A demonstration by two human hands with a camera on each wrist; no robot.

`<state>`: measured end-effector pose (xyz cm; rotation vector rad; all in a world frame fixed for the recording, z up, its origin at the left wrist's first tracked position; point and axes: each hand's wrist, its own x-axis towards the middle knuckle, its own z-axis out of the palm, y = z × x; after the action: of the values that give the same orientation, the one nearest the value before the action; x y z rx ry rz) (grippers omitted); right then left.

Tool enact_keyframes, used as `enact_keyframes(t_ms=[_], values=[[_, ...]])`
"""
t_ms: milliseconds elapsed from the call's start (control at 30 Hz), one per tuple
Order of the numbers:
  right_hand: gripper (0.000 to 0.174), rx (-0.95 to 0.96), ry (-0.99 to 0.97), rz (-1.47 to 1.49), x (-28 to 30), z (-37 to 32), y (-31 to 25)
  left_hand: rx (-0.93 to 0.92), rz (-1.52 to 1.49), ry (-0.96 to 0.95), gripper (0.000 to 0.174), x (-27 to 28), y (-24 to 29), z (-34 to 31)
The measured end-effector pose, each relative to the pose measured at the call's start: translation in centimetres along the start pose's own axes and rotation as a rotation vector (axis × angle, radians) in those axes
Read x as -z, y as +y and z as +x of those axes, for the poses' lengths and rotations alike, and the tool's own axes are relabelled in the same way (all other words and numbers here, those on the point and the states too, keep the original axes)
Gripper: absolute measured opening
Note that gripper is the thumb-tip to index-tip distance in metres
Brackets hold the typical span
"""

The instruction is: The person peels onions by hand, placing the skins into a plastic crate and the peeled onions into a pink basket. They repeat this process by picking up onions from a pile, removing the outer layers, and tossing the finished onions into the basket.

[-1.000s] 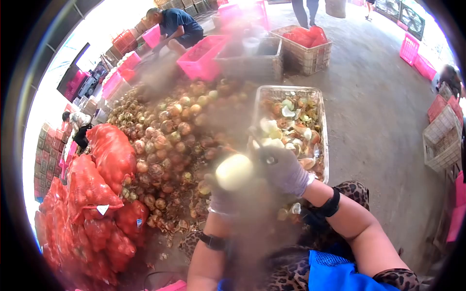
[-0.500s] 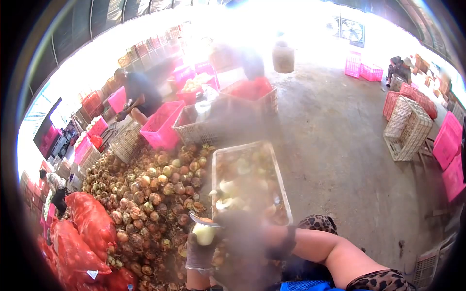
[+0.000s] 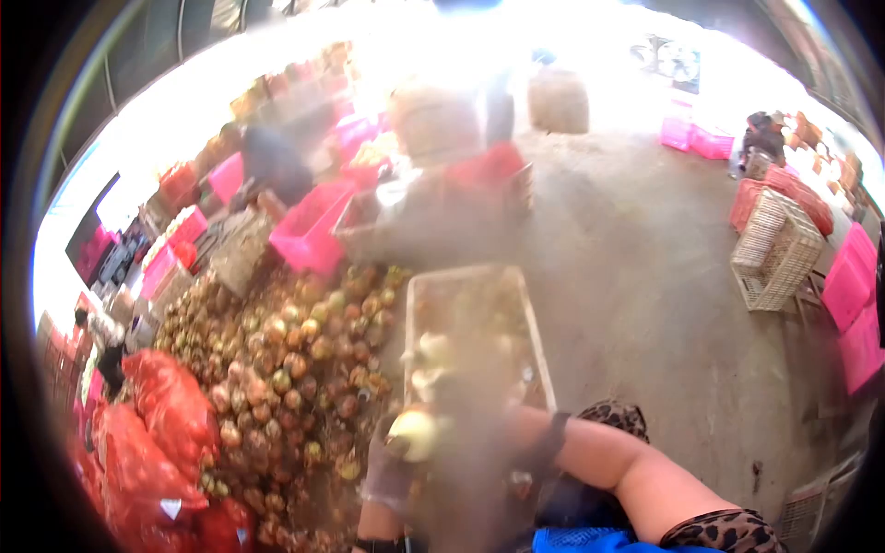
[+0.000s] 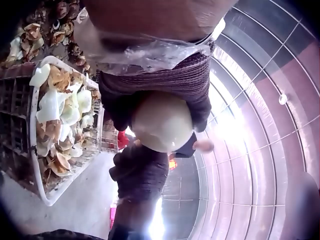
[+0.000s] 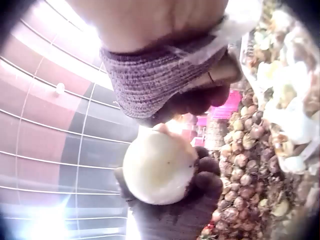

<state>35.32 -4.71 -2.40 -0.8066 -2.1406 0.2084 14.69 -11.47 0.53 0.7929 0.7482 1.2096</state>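
My left hand [image 3: 385,475], in a knitted glove with a plastic cuff, holds a peeled white onion [image 3: 413,435] near the front edge of the crate of peelings. In the right wrist view the onion [image 5: 160,167] sits in the cupped left fingers, with a rough brownish patch on one side. My right hand [image 5: 185,100], gloved too, curls round the tan handle [image 5: 227,71] of a knife, close by the onion. Its blade is mostly hidden. A smudge blurs the right hand in the head view. Onion skins [image 4: 62,120] fill the crate [image 4: 37,165].
A large heap of unpeeled onions [image 3: 277,359] covers the floor at left, beside red mesh sacks [image 3: 138,461]. Pink crates [image 3: 309,230] stand beyond it near a crouching person [image 3: 275,166]. Pale crates [image 3: 774,253] stand at right on the concrete floor [image 3: 636,304].
The head view has tilted up since a second ago. Half a second ago a curved blade lay across the onion's top; now the onion's upper side shows without it.
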Motion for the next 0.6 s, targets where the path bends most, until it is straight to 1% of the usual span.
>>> enact_keyframes(t_ms=[33, 67, 100, 133, 167, 200, 300, 367, 400, 433, 467, 500, 533, 567, 600], values=[[0.027, -0.072, 0.053, -0.018, -1.0, -1.3, 1.8, -0.015, -0.086, -0.084, 0.076, 1.0, -1.3, 0.7], [0.033, -0.118, -0.028, -0.218, -1.5, -3.4, 4.9, -0.013, -0.158, -0.019, 0.074, -0.4, -0.8, -0.2], [0.041, -0.155, -0.116, -0.410, -2.6, -4.3, 6.3, 0.010, -0.121, -0.049, 0.070, 0.5, -0.4, -0.3], [0.039, -0.393, -0.298, -0.404, -1.3, -1.5, 5.2, -0.037, -0.149, -0.119, 0.070, 0.5, -0.1, -0.3], [0.038, -0.617, -0.483, -0.413, 1.2, 1.3, 2.8, -0.033, -0.158, -0.064, 0.072, 0.3, 0.4, -0.7], [0.039, -0.812, -0.298, 0.092, 2.5, 1.7, 0.8, -0.030, -0.152, -0.063, 0.073, 0.0, 1.2, -0.6], [0.038, -0.738, -0.143, 0.349, 3.8, 2.6, -2.1, -0.025, -0.136, -0.076, 0.076, 0.2, 1.7, 0.4], [0.027, -0.473, 0.012, 0.368, 3.9, 2.3, -4.5, -0.030, -0.100, -0.066, 0.078, 0.0, 1.4, 0.8], [0.023, -0.390, -0.018, 0.420, 4.1, 2.0, -4.8, -0.034, -0.073, -0.047, 0.080, -0.1, 1.2, 0.7], [0.023, -0.442, -0.028, 0.433, 3.9, 1.7, -4.8, -0.037, -0.045, -0.028, 0.081, -0.3, 0.9, 0.7], [0.023, -0.491, -0.038, 0.446, 3.7, 1.6, -4.7, -0.038, 0.033, 0.010, 0.086, -0.2, 0.5, 0.9], [0.023, -0.536, -0.047, 0.459, 3.4, 1.5, -4.6, -0.056, 0.093, -0.011, 0.088, 0.0, 0.4, 1.2], [0.021, -0.526, -0.084, 0.448, 3.0, 1.4, -4.3, -0.077, 0.151, -0.032, 0.089, 0.2, 0.5, 1.4], [0.020, -0.564, -0.102, 0.557, 3.0, 1.3, -4.0, -0.100, 0.207, -0.052, 0.090, 0.1, 0.7, 1.6], [0.019, -0.601, -0.118, 0.665, 3.1, 1.2, -3.7, -0.052, 0.166, -0.072, 0.093, -0.2, 1.0, 1.4]])
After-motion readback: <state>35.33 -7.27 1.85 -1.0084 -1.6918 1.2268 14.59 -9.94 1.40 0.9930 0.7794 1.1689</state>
